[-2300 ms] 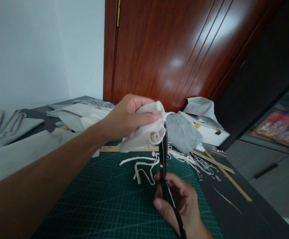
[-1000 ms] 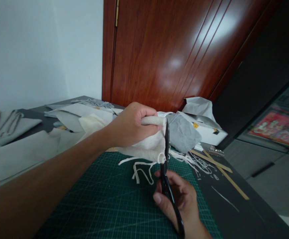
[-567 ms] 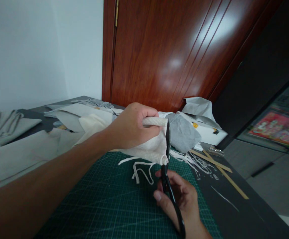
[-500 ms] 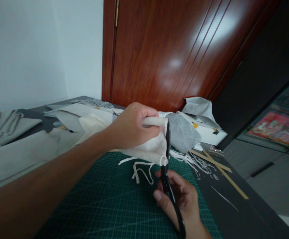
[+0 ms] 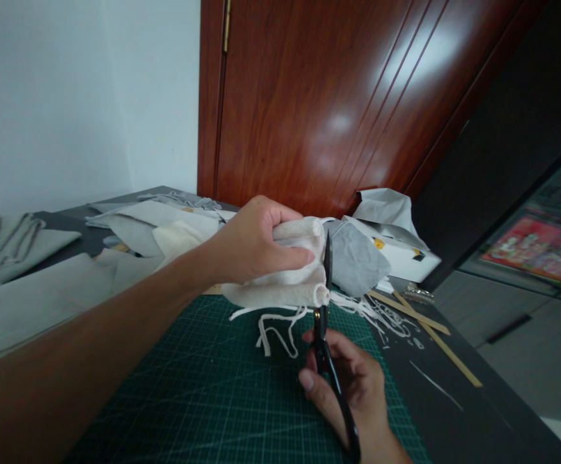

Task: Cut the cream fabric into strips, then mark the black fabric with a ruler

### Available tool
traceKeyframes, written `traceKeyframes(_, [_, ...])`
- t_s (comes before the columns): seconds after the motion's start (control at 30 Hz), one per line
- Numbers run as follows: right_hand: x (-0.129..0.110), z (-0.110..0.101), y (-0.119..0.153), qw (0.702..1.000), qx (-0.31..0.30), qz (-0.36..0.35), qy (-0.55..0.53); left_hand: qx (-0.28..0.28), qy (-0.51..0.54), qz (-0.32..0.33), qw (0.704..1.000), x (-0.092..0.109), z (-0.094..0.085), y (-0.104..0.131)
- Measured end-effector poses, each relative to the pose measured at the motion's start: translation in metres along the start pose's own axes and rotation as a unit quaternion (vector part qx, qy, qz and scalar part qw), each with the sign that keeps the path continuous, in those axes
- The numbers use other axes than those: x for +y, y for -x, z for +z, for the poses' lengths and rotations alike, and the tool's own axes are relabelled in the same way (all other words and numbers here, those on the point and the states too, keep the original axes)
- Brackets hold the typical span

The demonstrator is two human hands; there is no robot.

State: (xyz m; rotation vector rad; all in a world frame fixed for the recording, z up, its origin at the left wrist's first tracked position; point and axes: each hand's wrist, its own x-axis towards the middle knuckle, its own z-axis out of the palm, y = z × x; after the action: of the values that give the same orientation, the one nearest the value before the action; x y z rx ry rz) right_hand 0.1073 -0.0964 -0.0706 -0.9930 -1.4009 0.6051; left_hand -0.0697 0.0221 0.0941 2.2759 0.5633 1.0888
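Note:
My left hand (image 5: 263, 241) pinches a piece of white ribbed fabric (image 5: 270, 293) whose edges curl into rolls along the top and bottom. My right hand (image 5: 352, 386) is closed around the handles of black scissors (image 5: 324, 345), with the blades pointing up and away from me. The scissor blades stand right beside the fabric's right-hand end; whether they touch it I cannot tell. Below the fabric, thin white strips (image 5: 277, 332) lie in loops on the green cutting mat (image 5: 222, 393).
Light fabric pieces (image 5: 48, 296) and folded cloth (image 5: 4, 245) cover the left side. At the back right are grey cloth (image 5: 357, 254) and a white box (image 5: 413, 258). Fabric trimmings (image 5: 391, 319) and wooden strips (image 5: 454, 354) lie on the dark table (image 5: 483, 412), before a brown door (image 5: 299, 103).
My left hand has raised and turned the fabric slightly, so its rolled ends show more and the lower edge sits higher. The scissors have barely moved, and their pivot screw is now visible.

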Motion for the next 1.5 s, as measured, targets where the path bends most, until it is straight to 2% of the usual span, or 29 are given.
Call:
traceKeyframes(0.27, [-0.0008,-0.0001,0.0007,1.0,0.007,-0.015,0.018,-0.003,-0.017,-0.003,1.0,-0.0038,-0.0005,-0.0018])
traceKeyframes(0.47, [-0.0011,0.0011,-0.0005,1.0,0.002,-0.022,0.009,0.016,-0.013,-0.01,1.0,-0.0021,0.0009,-0.0016])
traceKeyframes(0.7, [-0.0019,0.0009,-0.0001,1.0,0.004,-0.001,0.001,0.016,-0.033,-0.003,0.999,-0.0017,0.0024,-0.0006])
traceKeyframes(1.03, [-0.0019,-0.0026,0.0006,0.999,-0.015,-0.017,0.036,-0.024,0.074,-0.048,0.996,-0.0035,0.0005,0.0003])
traceKeyframes(1.5, [-0.0027,0.0,0.0027,0.999,0.003,-0.031,0.034,-0.023,0.155,-0.112,0.981,-0.0027,0.0007,0.0007])
